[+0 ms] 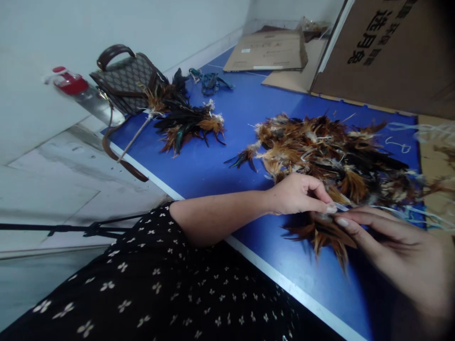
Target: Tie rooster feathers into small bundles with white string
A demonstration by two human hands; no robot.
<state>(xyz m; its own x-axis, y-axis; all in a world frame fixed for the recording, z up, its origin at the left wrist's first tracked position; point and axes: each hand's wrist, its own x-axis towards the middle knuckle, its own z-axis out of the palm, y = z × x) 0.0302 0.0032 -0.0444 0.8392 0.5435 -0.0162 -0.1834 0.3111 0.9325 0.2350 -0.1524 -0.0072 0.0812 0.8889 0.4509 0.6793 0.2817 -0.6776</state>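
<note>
We saw the blue table [199,175] running across the view, with our black patterned clothing [156,279] along its near edge. A printed brown box [384,61] stood at the far right, and flat cardboard [266,49] lay to its left. Beneath these in the view, a broad pile [313,142] of brown and black feathers covered part of the table.

Our right hand [394,253], partly blurred, had its thumb and finger clamped on the upper end of a small feather bunch [325,232]. Our left hand [298,194] had thumb and forefinger pressed together on a thin whitish strip [341,207] at that end. The bunch hung below our fingertips, near the pile, feathers pointing downward.

A patterned bag [124,80] rested at the far left, its strap over the table edge, touching dark feathers [188,123]. Beside it leaned a red-capped bottle [88,97]. Blue-green scraps [211,84] lay beyond the dark feathers.
</note>
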